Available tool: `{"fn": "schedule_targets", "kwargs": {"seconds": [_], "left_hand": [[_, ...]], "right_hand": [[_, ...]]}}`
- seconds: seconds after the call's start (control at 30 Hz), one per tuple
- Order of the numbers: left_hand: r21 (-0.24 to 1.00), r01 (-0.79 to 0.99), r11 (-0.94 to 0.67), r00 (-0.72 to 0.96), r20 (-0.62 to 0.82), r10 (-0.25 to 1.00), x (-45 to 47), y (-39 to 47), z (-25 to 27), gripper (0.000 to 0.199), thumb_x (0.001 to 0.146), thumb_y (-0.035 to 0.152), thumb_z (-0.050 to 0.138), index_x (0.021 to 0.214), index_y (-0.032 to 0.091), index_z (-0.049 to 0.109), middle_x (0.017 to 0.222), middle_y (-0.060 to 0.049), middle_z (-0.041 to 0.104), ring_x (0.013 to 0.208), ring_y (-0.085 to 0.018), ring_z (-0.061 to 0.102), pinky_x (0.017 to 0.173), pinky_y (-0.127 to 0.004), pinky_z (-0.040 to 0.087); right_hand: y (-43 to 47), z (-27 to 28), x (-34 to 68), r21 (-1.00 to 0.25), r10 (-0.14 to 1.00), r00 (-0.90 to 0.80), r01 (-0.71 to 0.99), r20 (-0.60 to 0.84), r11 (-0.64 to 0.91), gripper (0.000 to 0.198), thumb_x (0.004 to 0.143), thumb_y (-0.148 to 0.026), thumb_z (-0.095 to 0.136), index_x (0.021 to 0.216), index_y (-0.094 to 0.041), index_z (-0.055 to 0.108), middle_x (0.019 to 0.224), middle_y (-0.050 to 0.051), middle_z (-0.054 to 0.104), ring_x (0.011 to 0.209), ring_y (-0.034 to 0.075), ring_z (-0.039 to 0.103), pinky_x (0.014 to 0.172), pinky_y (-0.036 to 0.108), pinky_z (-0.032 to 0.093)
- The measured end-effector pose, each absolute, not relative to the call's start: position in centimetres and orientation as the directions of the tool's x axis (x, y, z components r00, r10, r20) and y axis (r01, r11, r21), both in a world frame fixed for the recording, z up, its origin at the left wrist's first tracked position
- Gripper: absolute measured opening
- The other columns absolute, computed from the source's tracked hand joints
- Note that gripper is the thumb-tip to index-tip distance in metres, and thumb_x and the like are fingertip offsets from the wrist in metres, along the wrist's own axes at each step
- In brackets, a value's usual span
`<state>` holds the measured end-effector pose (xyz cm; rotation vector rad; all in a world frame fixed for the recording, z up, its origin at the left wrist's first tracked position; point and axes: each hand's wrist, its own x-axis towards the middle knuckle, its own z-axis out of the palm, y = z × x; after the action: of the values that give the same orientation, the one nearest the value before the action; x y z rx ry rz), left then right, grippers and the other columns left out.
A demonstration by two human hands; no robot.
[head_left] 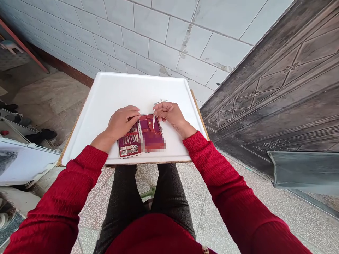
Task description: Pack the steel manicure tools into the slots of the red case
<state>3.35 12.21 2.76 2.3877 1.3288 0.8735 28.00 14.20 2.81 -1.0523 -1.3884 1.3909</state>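
Note:
An open manicure set case (148, 123) with a purple and red lining lies near the front edge of the white tabletop (127, 88). Slim metal tools (129, 138) stand in a row in its left half, with nail clippers (129, 150) below them. My left hand (123, 120) grips the case's upper edge near the fold, thumb and fingers together. Between the thumb and fingers of my right hand (169, 114) is a slim, pale manicure tool (154, 120), pointing down over the right half. Its exact kind is unclear. Part of the right half is blurred out.
Some small metal pieces (163, 100) lie on the tabletop just beyond my right hand. A tiled wall (159, 35) rises behind the table. To the right stands a dark patterned metal door (278, 81). Shelves with dark items (39, 135) are at the left.

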Motion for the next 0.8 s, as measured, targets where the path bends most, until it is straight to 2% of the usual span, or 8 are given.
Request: {"fn": "schedule_targets", "kwargs": {"seconds": [0.13, 0.27, 0.4, 0.8], "left_hand": [[0.399, 0.75, -0.528, 0.391, 0.377, 0.84, 2.87, 12.69, 2.44, 0.032, 0.1, 0.032, 0.049, 0.096, 0.023, 0.08, 0.121, -0.007, 0.078, 0.117, -0.029, 0.07, 0.102, -0.046, 0.055], [0.361, 0.793, -0.49, 0.359, 0.373, 0.856, 2.55, 12.91, 2.02, 0.033, 0.101, 0.032, 0.049, 0.092, 0.024, 0.08, 0.118, -0.006, 0.078, 0.116, -0.029, 0.07, 0.098, -0.044, 0.056], [0.369, 0.8, -0.473, 0.346, 0.36, 0.866, 2.44, 12.85, 1.88, 0.031, 0.1, 0.033, 0.051, 0.092, 0.024, 0.08, 0.12, -0.005, 0.078, 0.119, -0.029, 0.069, 0.096, -0.043, 0.056], [0.425, 0.781, -0.457, 0.334, 0.334, 0.881, 2.43, 12.85, 2.04, 0.031, 0.098, 0.035, 0.051, 0.092, 0.026, 0.08, 0.12, -0.004, 0.079, 0.12, -0.029, 0.069, 0.1, -0.044, 0.054]], "right_hand": [[14.4, 2.61, 28.3, -0.999, 0.972, -0.232, 0.032, -0.021, -0.014, 0.018, 0.072, -0.018, 0.087, 0.083, -0.017, 0.073, 0.062, -0.002, 0.068, 0.05, 0.01, 0.056, 0.044, 0.022, 0.036], [14.54, 2.24, 28.53, -0.998, 0.97, -0.243, 0.054, -0.032, -0.02, 0.017, 0.073, -0.017, 0.087, 0.083, -0.017, 0.073, 0.062, -0.002, 0.068, 0.049, 0.009, 0.054, 0.046, 0.025, 0.041], [14.67, 1.92, 28.59, -0.998, 0.959, -0.281, 0.066, -0.028, -0.01, 0.019, 0.073, -0.02, 0.089, 0.083, -0.018, 0.073, 0.06, -0.003, 0.066, 0.049, 0.01, 0.055, 0.053, 0.03, 0.052], [14.27, 1.98, 28.21, -0.993, 0.955, -0.294, 0.114, -0.028, 0.006, 0.019, 0.07, -0.015, 0.087, 0.076, -0.02, 0.07, 0.057, -0.003, 0.066, 0.047, 0.011, 0.057, 0.055, 0.034, 0.057]]}}
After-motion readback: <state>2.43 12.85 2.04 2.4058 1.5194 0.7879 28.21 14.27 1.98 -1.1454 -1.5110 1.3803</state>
